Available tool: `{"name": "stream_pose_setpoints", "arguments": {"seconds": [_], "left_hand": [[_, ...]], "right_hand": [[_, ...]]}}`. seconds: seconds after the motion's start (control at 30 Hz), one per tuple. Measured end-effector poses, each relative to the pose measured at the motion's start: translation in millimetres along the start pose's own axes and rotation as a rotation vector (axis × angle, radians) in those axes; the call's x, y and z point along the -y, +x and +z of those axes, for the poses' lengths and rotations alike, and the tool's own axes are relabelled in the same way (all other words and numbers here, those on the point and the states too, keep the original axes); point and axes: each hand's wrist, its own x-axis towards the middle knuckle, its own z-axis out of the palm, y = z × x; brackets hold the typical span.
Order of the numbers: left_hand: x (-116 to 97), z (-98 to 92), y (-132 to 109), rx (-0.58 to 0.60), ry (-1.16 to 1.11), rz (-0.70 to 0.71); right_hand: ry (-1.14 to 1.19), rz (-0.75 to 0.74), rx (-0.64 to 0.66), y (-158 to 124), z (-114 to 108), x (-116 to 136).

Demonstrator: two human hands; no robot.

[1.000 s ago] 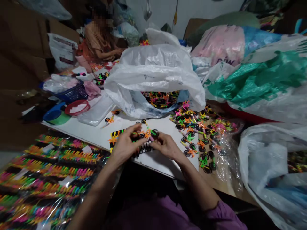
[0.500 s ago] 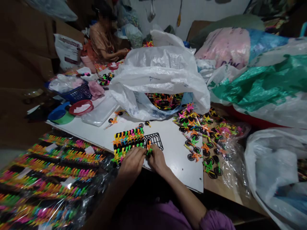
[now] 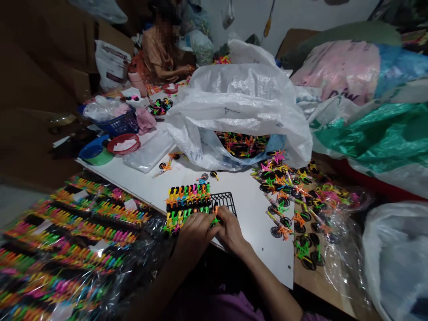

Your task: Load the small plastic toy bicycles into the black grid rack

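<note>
On the front edge of the white table, a black plastic grid tray (image 3: 230, 198) holds rows of small colourful toy bicycles (image 3: 187, 191) packed side by side. At the right end of the rows, an orange and green toy bicycle (image 3: 216, 208) is pinched between my hands, partly hidden by the fingers. My right hand (image 3: 231, 229) is closed on it from the right. From the left, my left hand (image 3: 197, 232) closes on its lower part, with its other fingers resting over the front row. The tray's right end shows bare grid.
Loose toy bicycles (image 3: 284, 205) are heaped on the right. A big white sack (image 3: 240, 98) of them stands behind the tray. Plastic-wrapped rows of toys (image 3: 83, 232) lie at lower left. Red basket (image 3: 123, 143), blue basket (image 3: 117, 125) and clear bags (image 3: 150, 151) sit far left. Another person (image 3: 160, 53) works behind.
The whole view has shifted, so everything sits further right in the picture. My hands have drawn closer together around the orange and green toy bicycle, which sits lower against the tray.
</note>
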Motion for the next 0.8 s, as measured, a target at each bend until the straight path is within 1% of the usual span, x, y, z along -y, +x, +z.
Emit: {"name": "stream_pose_setpoints", "arguments": {"seconds": [0.17, 0.27, 0.4, 0.5, 0.63, 0.8], "left_hand": [[-8, -2.8, 5, 0.012, 0.019, -0.034], [-12, -3.5, 7, 0.022, 0.043, -0.039], [-11, -2.0, 6, -0.025, 0.046, -0.036], [-9, -1.5, 4, -0.029, 0.039, -0.027], [-9, -0.7, 2, -0.041, 0.040, -0.022], [-11, 1.2, 4, -0.024, 0.071, -0.034]], "right_hand": [[0.014, -0.041, 0.022, -6, -2, 1], [0.009, -0.034, 0.019, -7, -7, 1], [0.005, -0.011, 0.026, -3, -8, 2], [-0.006, 0.023, 0.012, -1, -7, 5], [-0.071, 0.030, 0.066, -2, -8, 11], [-0.162, 0.025, 0.075, -4, -2, 8]]}}
